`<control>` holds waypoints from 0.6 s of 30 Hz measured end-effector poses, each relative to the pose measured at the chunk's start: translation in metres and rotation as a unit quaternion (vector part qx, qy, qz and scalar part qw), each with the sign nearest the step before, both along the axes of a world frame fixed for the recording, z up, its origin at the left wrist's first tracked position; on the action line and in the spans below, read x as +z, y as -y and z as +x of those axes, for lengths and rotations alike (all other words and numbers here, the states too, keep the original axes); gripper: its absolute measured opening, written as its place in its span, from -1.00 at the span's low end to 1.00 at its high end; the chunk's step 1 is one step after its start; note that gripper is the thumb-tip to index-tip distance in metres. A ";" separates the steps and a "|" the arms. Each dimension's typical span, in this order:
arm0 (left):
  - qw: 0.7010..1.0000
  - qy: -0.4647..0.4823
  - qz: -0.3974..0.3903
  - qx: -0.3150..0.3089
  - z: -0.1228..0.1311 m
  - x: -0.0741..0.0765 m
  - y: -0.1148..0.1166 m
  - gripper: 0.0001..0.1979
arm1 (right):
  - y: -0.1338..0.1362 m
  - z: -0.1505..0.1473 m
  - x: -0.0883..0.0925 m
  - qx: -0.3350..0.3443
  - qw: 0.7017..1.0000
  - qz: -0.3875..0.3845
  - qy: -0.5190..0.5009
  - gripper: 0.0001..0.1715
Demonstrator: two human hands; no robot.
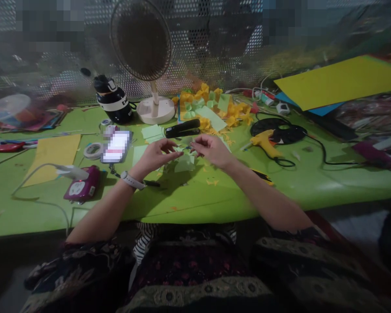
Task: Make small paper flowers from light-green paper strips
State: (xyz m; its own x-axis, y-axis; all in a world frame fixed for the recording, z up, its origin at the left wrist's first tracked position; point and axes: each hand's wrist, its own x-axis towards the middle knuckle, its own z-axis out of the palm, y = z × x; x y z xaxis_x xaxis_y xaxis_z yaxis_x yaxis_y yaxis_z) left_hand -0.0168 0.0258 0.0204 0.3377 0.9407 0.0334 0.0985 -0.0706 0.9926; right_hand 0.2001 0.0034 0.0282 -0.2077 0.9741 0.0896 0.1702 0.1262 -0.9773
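Left hand point(158, 155) hovers near right hand point(214, 150) (well inside the table edge point(182, 217)).

The bare left forearm point(101, 211) and the bare right forearm point(267, 191) extend forward and inward. The bare left hand point(158, 153) has bent fingers and a straighter thumb, with a gap between. The bare right hand point(212, 150) is near it, fingers curled towards the thumb; whether these tips meet, I cannot tell.
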 end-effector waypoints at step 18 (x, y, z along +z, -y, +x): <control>0.956 -0.088 0.281 0.007 -0.002 0.002 0.000 -0.88 | 0.012 0.011 0.005 -0.027 0.976 0.175 0.130 -0.75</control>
State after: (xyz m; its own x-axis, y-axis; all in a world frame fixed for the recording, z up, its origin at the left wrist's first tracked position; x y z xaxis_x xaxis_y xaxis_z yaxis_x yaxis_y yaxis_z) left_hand -0.0189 0.0261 0.0221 0.3725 0.7953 0.4782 0.2656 -0.5851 0.7662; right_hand 0.2113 -0.0088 0.0337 -0.2170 0.9035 0.3697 0.4228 0.4283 -0.7986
